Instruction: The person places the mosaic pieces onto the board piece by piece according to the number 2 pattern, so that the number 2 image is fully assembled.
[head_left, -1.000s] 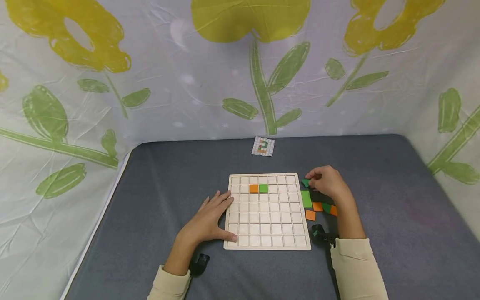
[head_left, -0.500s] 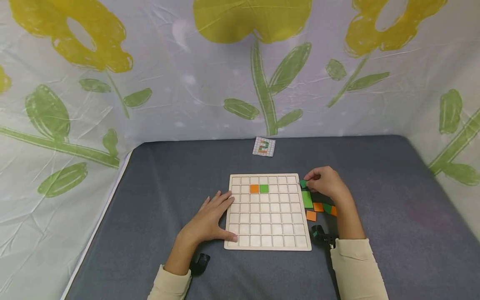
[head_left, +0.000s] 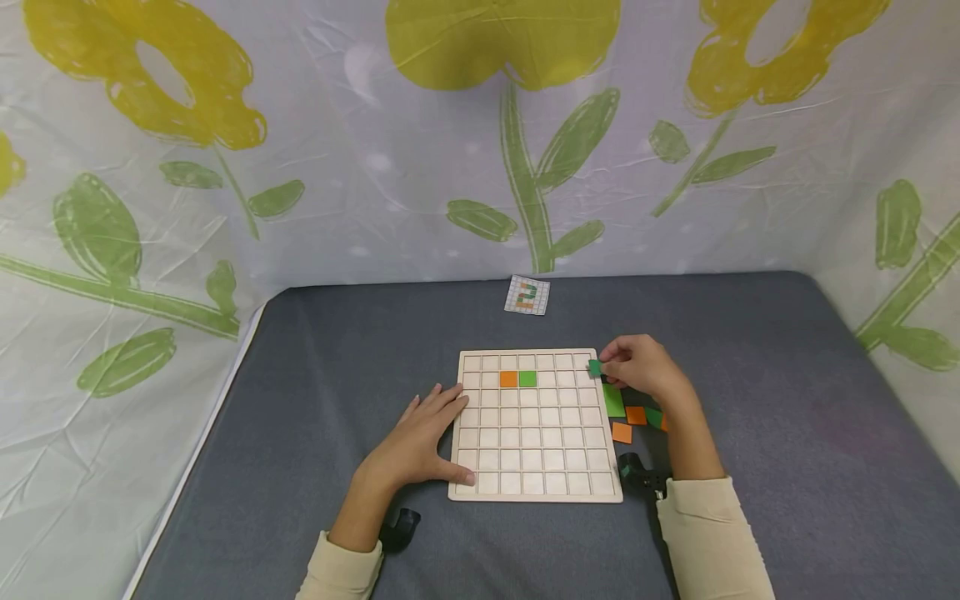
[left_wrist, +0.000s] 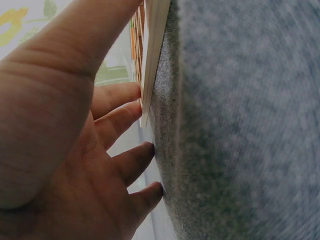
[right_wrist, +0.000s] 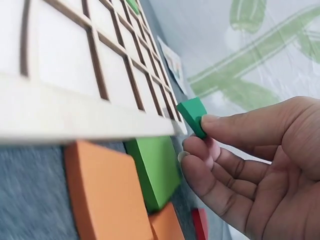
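Observation:
A pale wooden grid board lies on the dark grey cloth, with an orange square and a light green square side by side in its second row from the far edge. Along the board's left edge rests my left hand, fingers spread and thumb at the near corner; in the left wrist view its fingertips touch the rim. My right hand pinches a small dark green tile between thumb and fingers, held over the board's upper right edge.
Right of the board lie a larger light green piece, orange tiles and a dark green piece. The right wrist view adds a red piece. A card with a coloured grid pattern lies beyond the board.
My right hand has carried the dark green tile left, from beside the board to over its right edge. The left hand has stayed in place.

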